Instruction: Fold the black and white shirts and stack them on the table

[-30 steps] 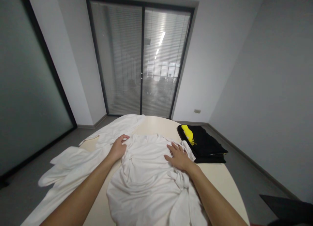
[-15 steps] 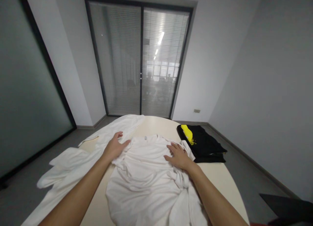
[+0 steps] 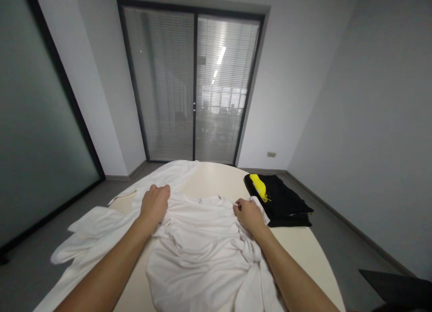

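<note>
Both hands closed on a wrinkled white shirt [image 3: 199, 258], laid out on a pale round table [image 3: 218, 179]
Clock read from shirt centre: left hand [image 3: 154, 206] at 10, fingers curled down tight on cloth by the shoulder, fingertips hidden; right hand [image 3: 249, 214] at 2, thumb and fingers nearly together, pinching cloth by the other shoulder; neckline at 12, between hands; folded black clothes [image 3: 283, 195] with yellow print at 2, just beyond right hand; second white garment [image 3: 94, 233] spread loosely at 9 to 11, glass door [image 3: 168, 91] with blinds at 12, well past table
</note>
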The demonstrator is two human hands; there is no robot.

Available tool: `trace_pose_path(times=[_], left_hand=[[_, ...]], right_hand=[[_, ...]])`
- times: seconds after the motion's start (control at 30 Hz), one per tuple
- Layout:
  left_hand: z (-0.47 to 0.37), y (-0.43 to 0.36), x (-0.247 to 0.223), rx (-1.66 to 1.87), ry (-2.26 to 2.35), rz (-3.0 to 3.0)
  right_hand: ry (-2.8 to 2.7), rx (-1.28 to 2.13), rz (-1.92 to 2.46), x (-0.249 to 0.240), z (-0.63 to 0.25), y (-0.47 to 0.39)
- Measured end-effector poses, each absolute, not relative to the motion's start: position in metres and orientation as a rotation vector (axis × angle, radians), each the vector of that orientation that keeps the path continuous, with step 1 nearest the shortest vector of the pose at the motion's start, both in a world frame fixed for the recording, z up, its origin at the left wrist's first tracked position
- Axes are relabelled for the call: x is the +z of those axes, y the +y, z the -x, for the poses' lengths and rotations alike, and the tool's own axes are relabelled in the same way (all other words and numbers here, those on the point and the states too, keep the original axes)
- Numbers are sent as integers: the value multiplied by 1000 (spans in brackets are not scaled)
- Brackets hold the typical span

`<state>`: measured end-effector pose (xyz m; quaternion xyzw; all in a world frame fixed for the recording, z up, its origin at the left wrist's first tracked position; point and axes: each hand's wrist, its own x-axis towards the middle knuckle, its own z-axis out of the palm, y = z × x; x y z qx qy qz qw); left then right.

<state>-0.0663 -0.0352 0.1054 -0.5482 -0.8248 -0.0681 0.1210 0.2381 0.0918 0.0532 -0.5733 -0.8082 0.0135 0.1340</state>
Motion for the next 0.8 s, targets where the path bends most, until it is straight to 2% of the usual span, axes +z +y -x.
trace_pose_path(times=[0.1,0.2,0.37,0.53,0.8], left_hand=[[72,-30,111,-145,-2451,1704],[85,-22,114,-151,-2442,1743],[111,-5,112,-256,-2302,1838],[126,26,99,-419,-2257,1821],[119,69,85,-538,-2271,1729]], right_hand=[[-2339,-89,1636,61,-239,88],[-2261,-63,1684,68,-242,90],[-2080,213,1678,71,-243,112],[-1820,794,1450,67,-232,155],[-1833,773,1278,64,-213,209]])
